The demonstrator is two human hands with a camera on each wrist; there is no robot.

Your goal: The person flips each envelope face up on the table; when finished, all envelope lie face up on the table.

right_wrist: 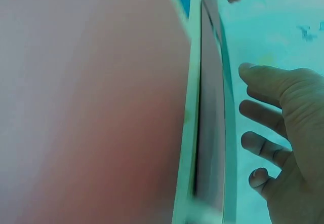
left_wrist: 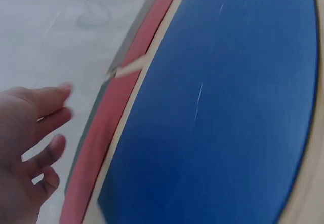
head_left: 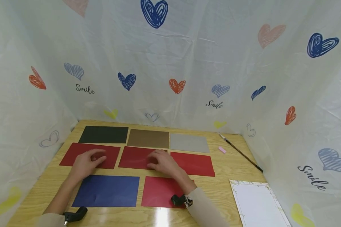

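My left hand (head_left: 86, 162) hovers over a dark red sheet (head_left: 112, 157) at the left, fingers loosely bent and holding nothing. Over the middle red sheet (head_left: 132, 157) is my right hand (head_left: 163, 162), its fingers likewise relaxed with nothing between them. In both wrist views, the left hand (left_wrist: 30, 148) and the right hand (right_wrist: 298, 133) show gaps between separated fingers. Nearer the front lie a blue sheet (head_left: 106, 190) and a pinkish-red sheet (head_left: 156, 190), the latter partly hidden by my right forearm. Another red sheet (head_left: 193, 163) lies to the right.
Along the back lie a dark green sheet (head_left: 103, 134), a brown sheet (head_left: 148, 138) and a grey sheet (head_left: 189, 143). At the right are a small pink block (head_left: 222, 149), a long brush (head_left: 241, 153) and a white bordered paper (head_left: 258, 201). Heart-printed curtains (head_left: 153, 63) enclose the wooden table (head_left: 227, 195).
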